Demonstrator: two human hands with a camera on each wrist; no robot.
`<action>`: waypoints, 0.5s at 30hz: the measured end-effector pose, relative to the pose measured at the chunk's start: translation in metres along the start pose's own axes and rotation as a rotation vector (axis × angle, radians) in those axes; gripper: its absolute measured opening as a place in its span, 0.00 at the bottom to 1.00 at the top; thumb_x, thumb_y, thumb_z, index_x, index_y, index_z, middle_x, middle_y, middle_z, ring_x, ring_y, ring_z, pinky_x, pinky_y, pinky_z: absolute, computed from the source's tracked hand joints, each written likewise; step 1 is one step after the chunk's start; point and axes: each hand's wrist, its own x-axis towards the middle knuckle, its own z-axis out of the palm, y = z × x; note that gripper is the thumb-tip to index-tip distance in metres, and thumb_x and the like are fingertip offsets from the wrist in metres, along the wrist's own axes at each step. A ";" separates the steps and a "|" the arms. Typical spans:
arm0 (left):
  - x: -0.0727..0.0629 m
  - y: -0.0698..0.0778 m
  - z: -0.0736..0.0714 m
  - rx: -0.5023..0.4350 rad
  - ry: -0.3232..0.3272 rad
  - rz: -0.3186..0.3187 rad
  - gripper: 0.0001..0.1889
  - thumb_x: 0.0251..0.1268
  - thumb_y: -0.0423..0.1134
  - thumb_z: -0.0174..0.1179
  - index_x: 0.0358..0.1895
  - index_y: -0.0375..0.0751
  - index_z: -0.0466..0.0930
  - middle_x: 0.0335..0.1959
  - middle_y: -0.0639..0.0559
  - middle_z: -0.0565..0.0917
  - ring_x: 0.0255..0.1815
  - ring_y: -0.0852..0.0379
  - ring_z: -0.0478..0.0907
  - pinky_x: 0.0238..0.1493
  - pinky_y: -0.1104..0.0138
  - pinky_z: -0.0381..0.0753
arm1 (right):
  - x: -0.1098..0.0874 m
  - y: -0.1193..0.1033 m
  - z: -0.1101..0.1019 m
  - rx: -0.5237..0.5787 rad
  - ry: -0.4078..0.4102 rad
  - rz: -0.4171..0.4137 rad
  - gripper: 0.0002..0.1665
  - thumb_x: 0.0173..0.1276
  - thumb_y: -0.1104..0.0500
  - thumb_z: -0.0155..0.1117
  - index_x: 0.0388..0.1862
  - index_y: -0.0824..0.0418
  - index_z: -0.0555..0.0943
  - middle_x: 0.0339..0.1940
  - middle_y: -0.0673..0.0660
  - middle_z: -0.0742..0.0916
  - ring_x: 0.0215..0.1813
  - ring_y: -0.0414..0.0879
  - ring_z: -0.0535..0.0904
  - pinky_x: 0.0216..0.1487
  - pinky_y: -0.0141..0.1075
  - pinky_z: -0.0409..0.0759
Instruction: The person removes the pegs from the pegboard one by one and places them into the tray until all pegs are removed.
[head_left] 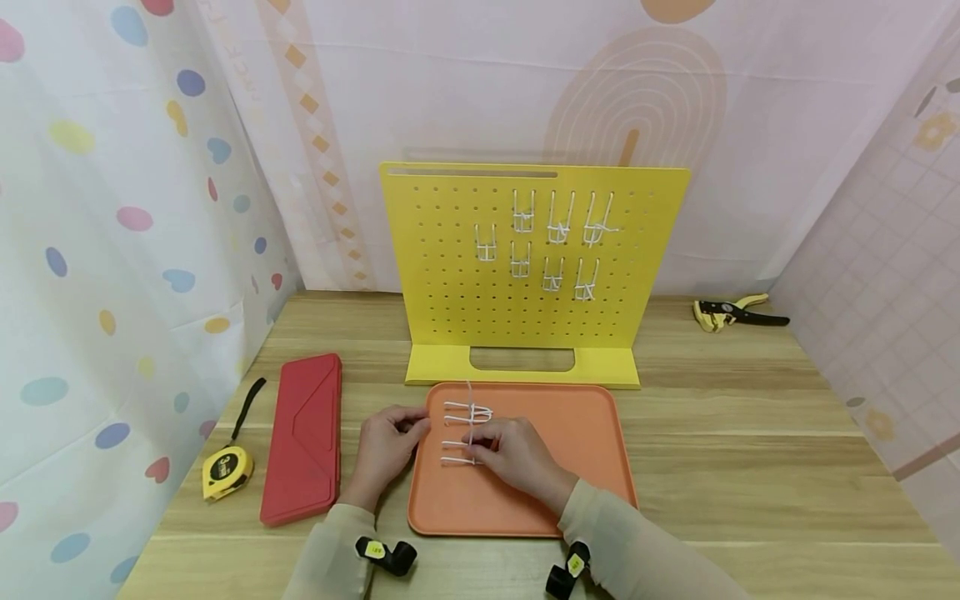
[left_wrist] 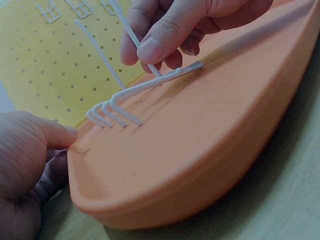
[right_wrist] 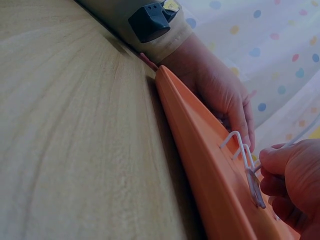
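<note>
We see the right grip [head_left: 517, 452] pinched closed on a thin strip [left_wrist: 128, 31], presumably keeping it raised by the white hooks [left_wrist: 142, 87] just beside; the left grip [head_left: 384, 446], fingers relaxed, touches the tray [head_left: 570, 410] edge, perhaps steadying it.

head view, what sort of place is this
Probably a small curtained-off tabletop workspace: patterned fabric hangs around a wooden table holding a yellow pegboard and a tape measure.
</note>
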 end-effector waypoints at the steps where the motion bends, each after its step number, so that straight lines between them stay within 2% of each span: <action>1: 0.000 0.000 0.000 0.000 -0.001 0.000 0.06 0.57 0.33 0.69 0.38 0.40 0.88 0.30 0.51 0.85 0.29 0.58 0.77 0.29 0.71 0.75 | 0.000 0.000 0.000 0.002 -0.001 0.000 0.02 0.62 0.56 0.71 0.33 0.52 0.88 0.28 0.40 0.84 0.28 0.29 0.75 0.29 0.23 0.72; 15: 0.000 -0.001 0.001 0.002 -0.008 -0.009 0.06 0.57 0.33 0.69 0.38 0.40 0.88 0.30 0.51 0.85 0.29 0.58 0.77 0.29 0.71 0.75 | 0.000 0.000 0.001 0.002 -0.012 0.004 0.03 0.61 0.56 0.71 0.34 0.51 0.88 0.30 0.40 0.85 0.30 0.29 0.75 0.30 0.24 0.73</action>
